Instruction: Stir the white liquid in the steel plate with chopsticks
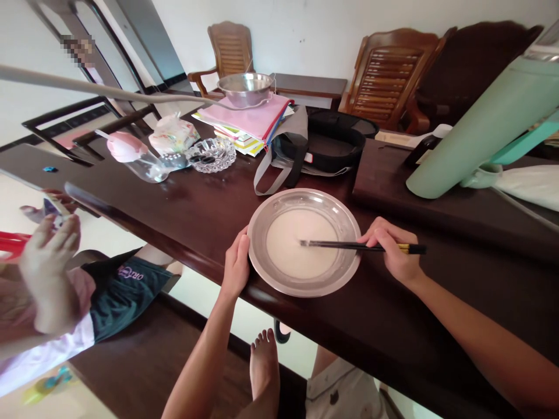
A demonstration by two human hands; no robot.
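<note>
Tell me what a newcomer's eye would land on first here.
First, probably, the metal dish of milky liquid at the table's near edge, the left hand at its rim and the right hand holding black chopsticks in it. Next, the big green bottle slanting across the upper right, then the pink folder under a steel bowl behind.

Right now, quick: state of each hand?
Left hand: against the metal basin's left side; whether its fingers close underneath can't be told.
Right hand: closed, holding black chopsticks.
</note>
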